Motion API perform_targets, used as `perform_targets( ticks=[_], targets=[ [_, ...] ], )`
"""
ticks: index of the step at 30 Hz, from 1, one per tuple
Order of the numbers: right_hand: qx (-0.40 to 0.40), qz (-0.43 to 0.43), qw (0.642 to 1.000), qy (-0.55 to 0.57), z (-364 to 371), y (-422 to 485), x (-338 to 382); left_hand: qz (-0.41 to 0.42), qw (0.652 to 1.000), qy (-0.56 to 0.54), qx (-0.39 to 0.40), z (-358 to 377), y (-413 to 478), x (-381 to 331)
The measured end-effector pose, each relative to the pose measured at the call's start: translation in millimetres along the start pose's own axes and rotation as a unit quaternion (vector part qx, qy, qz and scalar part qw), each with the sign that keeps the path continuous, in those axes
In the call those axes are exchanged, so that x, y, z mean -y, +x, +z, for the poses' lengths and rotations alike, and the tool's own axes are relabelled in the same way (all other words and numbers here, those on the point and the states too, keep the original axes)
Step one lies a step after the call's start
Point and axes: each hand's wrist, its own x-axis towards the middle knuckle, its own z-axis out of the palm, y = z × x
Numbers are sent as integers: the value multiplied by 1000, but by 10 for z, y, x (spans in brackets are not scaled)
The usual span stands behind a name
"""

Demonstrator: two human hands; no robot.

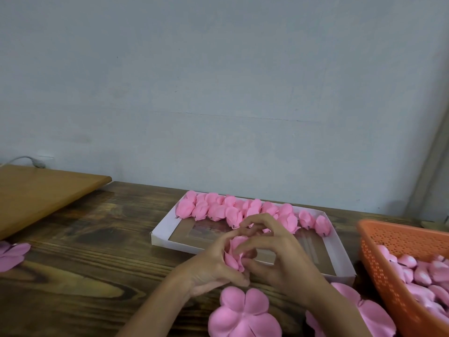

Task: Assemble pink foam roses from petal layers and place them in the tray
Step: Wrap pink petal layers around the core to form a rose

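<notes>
Just before the near rim of the tray [167, 242], your two hands hold one rose [235, 254] between them. Your left hand [209, 268] cups it from the left, with the fingers curled around the petals and the thumb below. Your right hand [284, 261] meets it from the right, with the fingers bent over its top and the thumb against the lower petals. The long axis of the rose seems to run from your thumbs up and away toward the tray, though the fingers hide much of it.

The bare floor of the tray lies directly beyond the rose, and the row of finished roses [243, 211] fills the far side. For placing, I judge the right hand is nearer, because it is over the tray. A flat petal layer [243, 312] lies on the table [85, 239] just below your hands. The orange basket [379, 263] stands to your right.
</notes>
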Motion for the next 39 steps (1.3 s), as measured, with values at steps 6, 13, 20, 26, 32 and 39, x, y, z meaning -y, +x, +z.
perform_targets(
  ticks=[6,13,20,26,32,39],
  targets=[
    [21,31,995,90,-71,10,72,-2,992,-101,70,9,-26,-92],
    [26,50,991,125,-100,13,59,15,981,-136,140,118,-14,-193],
    [28,27,997,70,-29,5,77,-58,960,-260,85,153,24,-200],
    [8,30,999,-5,111,5,67,-53,956,-287,26,190,61,-166],
    [-52,76,995,49,115,24,108,18,980,-192,48,172,35,-130],
    [-75,86,992,49,95,33,108,23,983,-172,66,168,58,-119]
  ],
)
